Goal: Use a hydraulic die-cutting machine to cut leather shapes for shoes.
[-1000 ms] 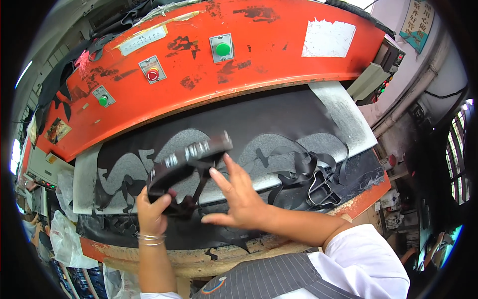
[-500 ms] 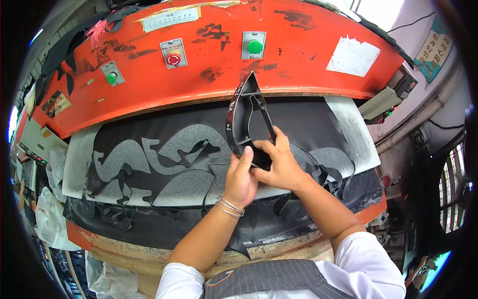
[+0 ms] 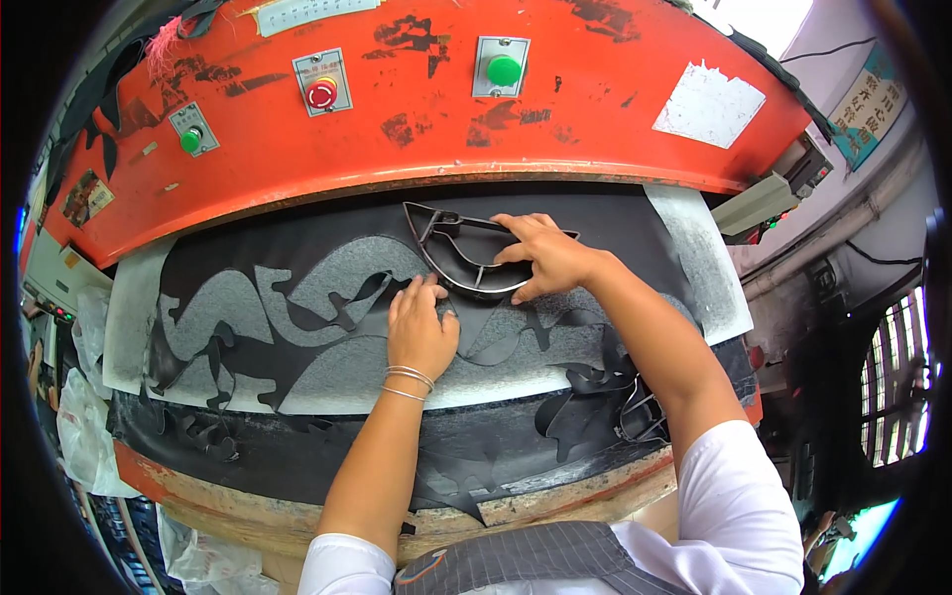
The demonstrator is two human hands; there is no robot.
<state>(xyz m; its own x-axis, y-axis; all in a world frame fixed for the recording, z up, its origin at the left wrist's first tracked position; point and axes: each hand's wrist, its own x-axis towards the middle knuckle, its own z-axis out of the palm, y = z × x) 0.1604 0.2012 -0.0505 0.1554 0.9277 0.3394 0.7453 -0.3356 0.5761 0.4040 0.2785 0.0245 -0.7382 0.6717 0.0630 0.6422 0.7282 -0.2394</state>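
The right grip (image 3: 548, 258) is spread wide, thumb and fingers clasping the metal cutting die (image 3: 461, 270), which lies on a black sheet (image 3: 615, 223) toward the worktop's (image 3: 722, 283) far edge. The left grip (image 3: 421, 327) lies open, fingertips beside the die, perhaps touching. Another metal frame (image 3: 643, 412) sits near the near-right corner.

You are in a workshop, on what looks like a factory floor: a scuffed red press beam (image 3: 446, 149) spans the far side, bearing a green push button (image 3: 504, 70) and a red stop button (image 3: 320, 95). Before you, a blade-edged metal die (image 3: 458, 266) rests on a cut-through dark sheet (image 3: 620, 228); to your right run a wall pipe (image 3: 823, 236) and a barred window (image 3: 897, 377).
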